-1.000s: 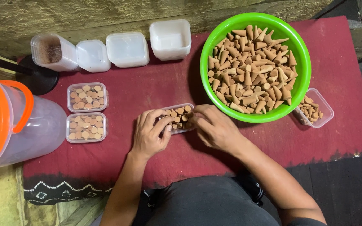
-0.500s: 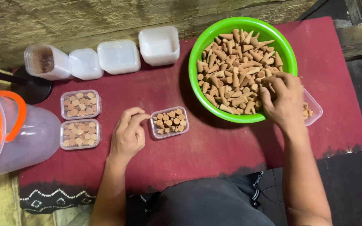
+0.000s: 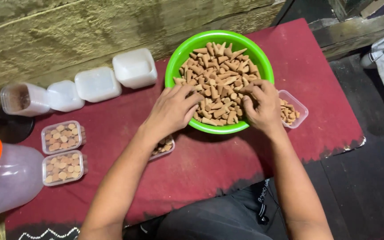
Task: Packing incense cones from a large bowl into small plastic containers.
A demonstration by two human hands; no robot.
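Hands both dig into the green bowl [image 3: 177, 62] of brown cones [image 3: 218, 75], left hand [image 3: 173, 109] spread loose, right hand [image 3: 258, 104] apparently pinching some, two small boxes [image 3: 62, 152] packed, one half-hidden box [image 3: 163, 146] unfinished

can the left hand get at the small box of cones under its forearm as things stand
Probably yes. The left hand rests at the rim of the green bowl, just beyond the small box. Only its own wrist covers the box, and the red cloth around it lies bare.
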